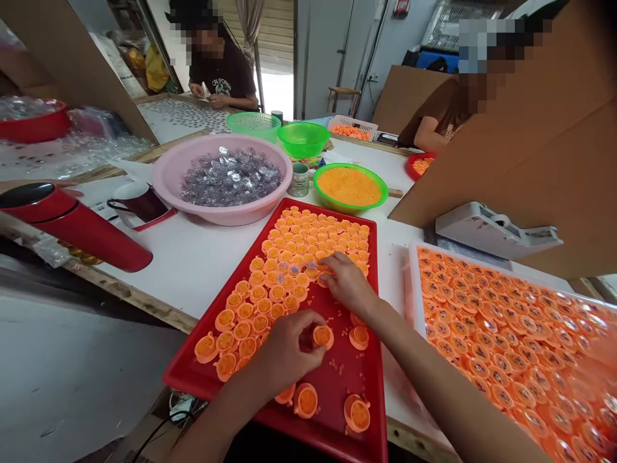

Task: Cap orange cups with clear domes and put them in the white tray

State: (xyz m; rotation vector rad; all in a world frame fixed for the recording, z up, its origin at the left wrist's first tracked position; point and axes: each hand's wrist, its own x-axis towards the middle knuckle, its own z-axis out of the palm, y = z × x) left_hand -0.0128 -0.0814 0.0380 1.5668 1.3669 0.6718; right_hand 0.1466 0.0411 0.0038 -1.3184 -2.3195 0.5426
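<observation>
My left hand [294, 347] is closed, thumb and fingers gripping a small orange toy teacup [322, 336] with a saucer and an orange filling. My right hand [349, 283] is farther up the red tray [349, 373], its fingers curled down at the cups; what lies between the fingertips is hidden. Rows of similar orange toy cups [260, 305] stand on the tray. Several clear plastic pieces [289, 270] lie on cups left of my right fingers. A few cups [357, 413] stand apart at the near end, among scattered orange bits.
A white bin [415, 302] of orange cups with clear tops stands right, beside a tape dispenser [496, 228]. Beyond the tray are a pink basin [166, 170] of clear caps and a green bowl [380, 199] of orange granules. A red flask [96, 231] leans left. Two people sit opposite.
</observation>
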